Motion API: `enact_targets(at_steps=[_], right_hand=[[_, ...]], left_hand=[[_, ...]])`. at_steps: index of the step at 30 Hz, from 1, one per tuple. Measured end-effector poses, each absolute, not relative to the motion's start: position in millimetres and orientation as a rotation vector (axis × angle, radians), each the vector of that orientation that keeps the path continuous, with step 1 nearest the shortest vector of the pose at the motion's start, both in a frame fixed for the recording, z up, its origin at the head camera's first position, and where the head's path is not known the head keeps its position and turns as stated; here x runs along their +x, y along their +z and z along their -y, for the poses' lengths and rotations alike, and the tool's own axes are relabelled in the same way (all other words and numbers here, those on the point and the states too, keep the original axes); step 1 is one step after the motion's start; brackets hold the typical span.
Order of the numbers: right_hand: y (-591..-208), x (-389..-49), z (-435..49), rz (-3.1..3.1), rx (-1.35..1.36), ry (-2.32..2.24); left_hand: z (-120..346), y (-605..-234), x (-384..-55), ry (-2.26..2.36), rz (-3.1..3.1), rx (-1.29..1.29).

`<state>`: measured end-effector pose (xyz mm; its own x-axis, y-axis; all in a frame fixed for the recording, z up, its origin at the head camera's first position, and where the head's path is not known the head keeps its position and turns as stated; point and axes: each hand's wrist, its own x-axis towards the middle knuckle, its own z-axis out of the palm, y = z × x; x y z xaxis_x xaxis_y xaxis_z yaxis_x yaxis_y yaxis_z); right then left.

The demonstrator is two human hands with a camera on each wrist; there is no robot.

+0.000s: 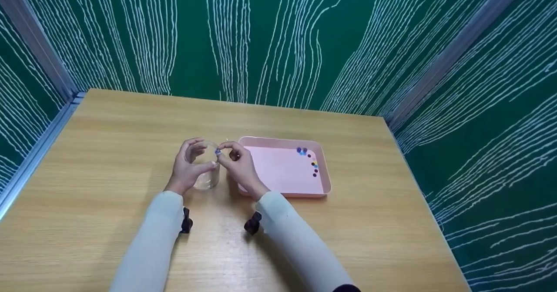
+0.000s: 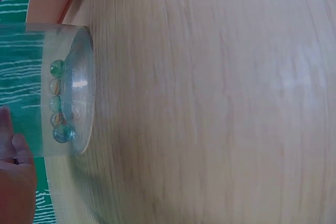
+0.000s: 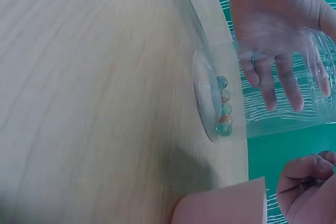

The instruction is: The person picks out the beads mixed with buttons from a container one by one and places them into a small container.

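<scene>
A clear jar (image 1: pixel 206 181) stands upright on the table, left of the pink tray. My left hand (image 1: pixel 186 166) holds it around the side, thumb on the near side and fingers spread behind. Several glass marbles (image 2: pixel 56 103) lie in a row at the jar's bottom, greenish and orange-tinted; the right wrist view also shows these marbles (image 3: pixel 226 108). Over the jar's right rim, my right hand (image 1: pixel 242 166) pinches a small blue marble (image 1: pixel 217 151) between thumb and forefinger. That marble is out of sight in both wrist views.
The pink tray (image 1: pixel 278 170) sits just right of the jar, near my right hand. Several small round pieces (image 1: pixel 314 165), dark, purple, blue and yellow, lie along its right side. A green wall (image 1: pixel 191 39) with white streaks borders the wooden table (image 1: pixel 374 222).
</scene>
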<state>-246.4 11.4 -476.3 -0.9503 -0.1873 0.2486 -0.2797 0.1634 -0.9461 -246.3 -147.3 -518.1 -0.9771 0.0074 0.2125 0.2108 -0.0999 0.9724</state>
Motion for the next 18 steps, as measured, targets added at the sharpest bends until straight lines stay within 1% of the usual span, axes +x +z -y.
enact_targets(at_steps=[11,18], right_hand=[[-478.9,-246.3,-11.6,2.289,0.420,1.988],[-478.3,-244.6,-10.3,2.262,0.399,2.034]], left_hand=[[141.4,-502.8,-237.1,-2.255,1.972,-0.227],[142.5,-511.5,-242.5,-2.260,1.935,-0.255]])
